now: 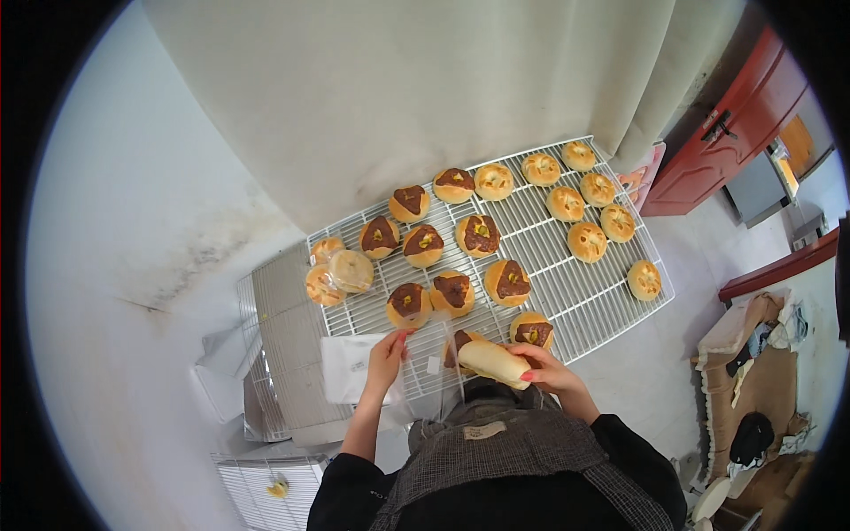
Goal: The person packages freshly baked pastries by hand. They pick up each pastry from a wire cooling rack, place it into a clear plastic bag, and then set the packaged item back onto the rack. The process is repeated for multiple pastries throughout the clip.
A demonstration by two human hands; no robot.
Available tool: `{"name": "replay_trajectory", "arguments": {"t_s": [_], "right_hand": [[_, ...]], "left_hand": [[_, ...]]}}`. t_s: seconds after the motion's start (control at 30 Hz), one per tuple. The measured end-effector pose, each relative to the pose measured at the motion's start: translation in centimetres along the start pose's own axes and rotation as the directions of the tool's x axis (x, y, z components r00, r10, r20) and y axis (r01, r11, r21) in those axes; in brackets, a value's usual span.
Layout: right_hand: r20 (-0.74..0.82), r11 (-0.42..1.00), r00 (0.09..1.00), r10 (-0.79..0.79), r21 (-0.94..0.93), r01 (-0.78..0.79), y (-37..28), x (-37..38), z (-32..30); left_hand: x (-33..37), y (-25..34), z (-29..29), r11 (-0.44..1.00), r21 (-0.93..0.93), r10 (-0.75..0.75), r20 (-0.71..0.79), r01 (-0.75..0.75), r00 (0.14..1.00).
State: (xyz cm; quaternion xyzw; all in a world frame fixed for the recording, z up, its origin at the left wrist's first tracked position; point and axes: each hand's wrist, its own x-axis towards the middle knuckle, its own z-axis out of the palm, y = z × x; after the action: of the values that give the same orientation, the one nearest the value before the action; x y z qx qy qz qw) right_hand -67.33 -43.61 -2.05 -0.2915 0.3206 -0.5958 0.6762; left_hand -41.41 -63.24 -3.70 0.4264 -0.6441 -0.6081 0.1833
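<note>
My right hand (551,379) grips a pale bread bun (494,361) above the rack's near edge, its plain side facing up. A clear plastic bag (432,358) hangs from my left hand (386,361), whose fingers pinch its edge. The bag's mouth is close to the bun's left end; whether they touch I cannot tell. Beneath my left hand lies a white pile of flat bags (345,365). Just past my hands, several brown-topped buns (452,294) sit on the white wire rack (562,292).
Golden round buns (587,242) fill the rack's right part. Wrapped buns (351,271) are piled at its left end. A pale curtain (398,88) hangs behind the rack. Lower left stands another wire rack (266,491). Right of me are a red door (730,124) and a cluttered brown couch (753,380).
</note>
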Motion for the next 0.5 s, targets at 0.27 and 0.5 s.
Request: {"name": "replay_trajectory", "arguments": {"t_s": [0.27,0.5], "right_hand": [[0.043,0.909,0.997,-0.072,-0.409,0.083,-5.9,3.0,4.4],[0.136,0.654,0.979,-0.150,-0.729,0.201,-7.8,5.8,6.4]], "left_hand": [[-0.5,5.6,-0.5,0.982,0.032,0.188,-0.161,-0.185,0.969],[-3.7,8.4,2.1,0.666,0.552,0.612,-0.019,-0.502,0.791]]}}
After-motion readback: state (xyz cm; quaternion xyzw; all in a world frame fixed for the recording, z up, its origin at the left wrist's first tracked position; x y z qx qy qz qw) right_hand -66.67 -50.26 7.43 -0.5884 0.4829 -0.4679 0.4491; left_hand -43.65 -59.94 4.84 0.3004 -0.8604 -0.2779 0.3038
